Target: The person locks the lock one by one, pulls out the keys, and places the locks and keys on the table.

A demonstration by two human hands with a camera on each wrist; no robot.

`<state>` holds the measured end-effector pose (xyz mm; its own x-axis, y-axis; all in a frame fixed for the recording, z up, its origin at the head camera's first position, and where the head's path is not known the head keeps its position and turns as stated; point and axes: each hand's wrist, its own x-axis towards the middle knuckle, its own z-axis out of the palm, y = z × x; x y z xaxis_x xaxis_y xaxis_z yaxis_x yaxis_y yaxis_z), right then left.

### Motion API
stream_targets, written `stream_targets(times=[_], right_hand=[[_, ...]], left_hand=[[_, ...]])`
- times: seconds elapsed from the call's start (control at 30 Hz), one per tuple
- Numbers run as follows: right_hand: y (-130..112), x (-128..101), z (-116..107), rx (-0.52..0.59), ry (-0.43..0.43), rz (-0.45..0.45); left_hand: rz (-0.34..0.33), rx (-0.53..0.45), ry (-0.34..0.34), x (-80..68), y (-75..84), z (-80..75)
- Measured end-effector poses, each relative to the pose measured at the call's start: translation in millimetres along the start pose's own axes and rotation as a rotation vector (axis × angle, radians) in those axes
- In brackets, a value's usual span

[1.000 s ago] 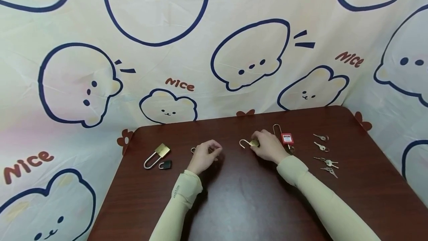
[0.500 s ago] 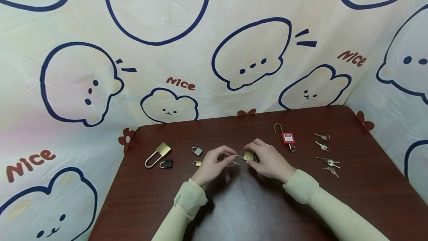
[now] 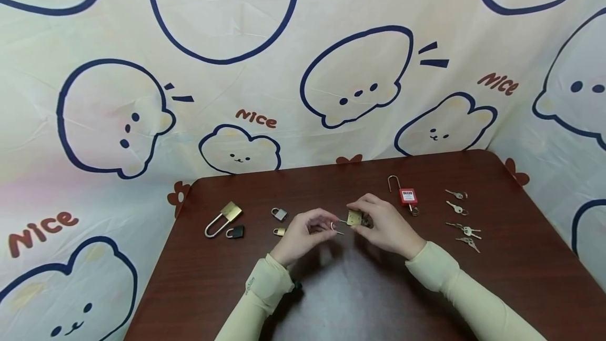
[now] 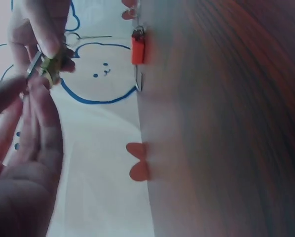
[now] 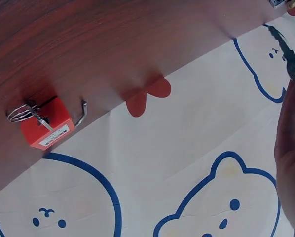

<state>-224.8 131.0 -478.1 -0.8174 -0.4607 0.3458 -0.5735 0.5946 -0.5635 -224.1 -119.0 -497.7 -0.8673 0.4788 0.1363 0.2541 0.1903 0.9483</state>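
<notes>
Brown table (image 3: pixel 521 278): six padlocks (image 3: pixel 224 217), four keys (image 3: pixel 456 208).

We cannot see how the brass lock (image 3: pixel 353 218) and its shackle sit, since the fingers of the right hand (image 3: pixel 385 227) and left hand (image 3: pixel 303 233) cover most of them. In the left wrist view the lock (image 4: pixel 51 66) is blurred and the hand (image 4: pixel 21 168) is cut by the frame's edge. The keys (image 3: pixel 461 217) are too small for us to count. The red lock's (image 5: pixel 44 123) label is unreadable.
</notes>
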Motion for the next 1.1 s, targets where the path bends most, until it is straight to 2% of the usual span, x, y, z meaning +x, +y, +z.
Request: stream_targets(times=[0.1,0.27,0.47,0.7,0.83,1.1], right_hand=[[0.6,-0.8,-1.3,0.032,0.006,-0.006],[0.5,-2.0,-1.0,0.073,-0.003,-0.023],[1.0,-3.8,0.1,0.073,-0.01,-0.038],[1.4,-4.3,1.5,0.072,0.01,-0.063],[1.4,-4.4,2.1,0.075,0.029,-0.108],[1.0,-6.2,2.8,0.073,0.058,-0.168]], left_hand=[[0.046,0.018,0.013,0.0,0.2,0.3],[0.092,0.071,0.076,1.6,1.5,2.3],[0.065,0.036,0.112,4.2,4.6,4.9],[0.024,0.114,0.125,8.4,6.7,7.5],[-0.008,0.054,0.104,10.0,5.6,10.2],[-0.107,-0.142,0.079,9.2,4.5,13.4]])
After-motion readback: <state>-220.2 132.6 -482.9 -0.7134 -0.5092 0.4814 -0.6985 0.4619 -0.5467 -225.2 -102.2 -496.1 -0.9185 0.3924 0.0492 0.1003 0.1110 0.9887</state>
